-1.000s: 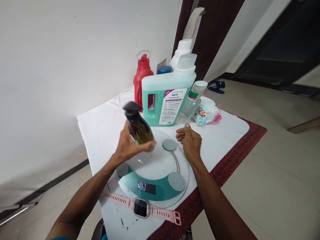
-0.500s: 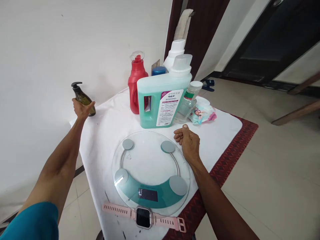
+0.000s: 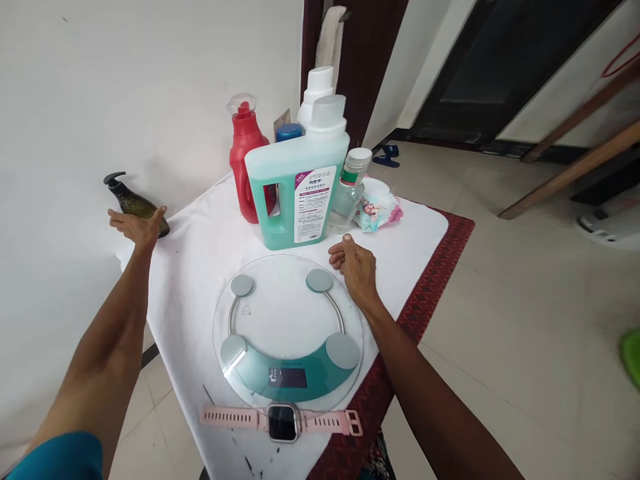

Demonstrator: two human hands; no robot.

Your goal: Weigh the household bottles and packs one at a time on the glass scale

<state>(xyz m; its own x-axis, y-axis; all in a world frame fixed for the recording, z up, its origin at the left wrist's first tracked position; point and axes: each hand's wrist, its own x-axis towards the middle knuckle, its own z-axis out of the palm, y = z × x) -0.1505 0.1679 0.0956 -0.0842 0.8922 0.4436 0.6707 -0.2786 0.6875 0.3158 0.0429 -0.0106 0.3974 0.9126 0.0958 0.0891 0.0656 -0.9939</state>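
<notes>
My left hand (image 3: 137,227) reaches to the table's far left corner, fingers spread apart, just in front of a dark pump bottle (image 3: 131,201) that leans there; the palm still seems to touch its base. My right hand (image 3: 356,263) rests on the white cloth (image 3: 200,253) at the right rim of a round glass bathroom scale (image 3: 287,327). Its fingers are curled in loosely with nothing in them. A pink smartwatch (image 3: 281,421) lies flat in front of the scale.
Behind the scale stand a green detergent jug (image 3: 295,193), a red bottle (image 3: 244,157), a white bottle (image 3: 317,83), a blue-capped container (image 3: 289,131) and a clear bottle (image 3: 350,193). A wipes packet (image 3: 377,210) lies beside them. A red patterned mat (image 3: 430,287) edges the table. Tiled floor lies to the right.
My left hand carried the pump bottle from above the scale to the far left corner, set it down and spread its fingers. The right hand stayed by the scale.
</notes>
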